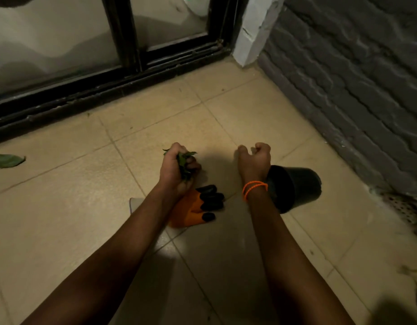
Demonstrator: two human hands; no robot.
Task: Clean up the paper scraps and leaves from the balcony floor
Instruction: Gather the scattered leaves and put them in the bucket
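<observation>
My left hand (177, 167) is closed around a bunch of green leaves (184, 160) above the beige tiled floor (261, 118). My right hand (254, 160) is curled into a loose fist beside it; I cannot see anything in it. An orange band circles the right wrist. One large green leaf (7, 160) lies on the floor at the far left. Tiny leaf bits dot the tiles near the door track. A black plant pot (294, 188) lies on its side just right of my right wrist.
An orange glove with black fingertips (198, 207) lies on the floor under my left wrist, beside a pale flat sheet (136, 204). A black sliding-door frame (97, 90) runs along the back. A grey brick wall (355, 85) bounds the right, with a perforated drain cover (402, 205) at its base.
</observation>
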